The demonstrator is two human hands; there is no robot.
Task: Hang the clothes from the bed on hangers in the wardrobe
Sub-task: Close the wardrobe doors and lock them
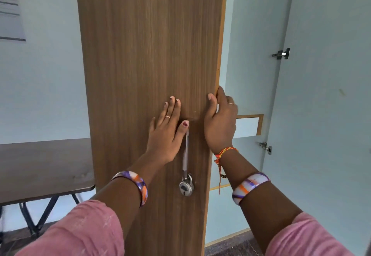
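Note:
A tall wooden wardrobe door fills the middle of the head view. My left hand lies flat on its face, fingers spread, its thumb over the top of a metal handle. A padlock hangs below that handle. My right hand curls around the door's right edge, thumb on the front and fingers behind. Right of the edge the pale blue wardrobe interior shows. No clothes or hangers are in view.
A second door, pale blue inside, stands open at the right with two metal hinges. An inner shelf edge shows behind my right hand. A brown table on dark metal legs stands at the left against the wall.

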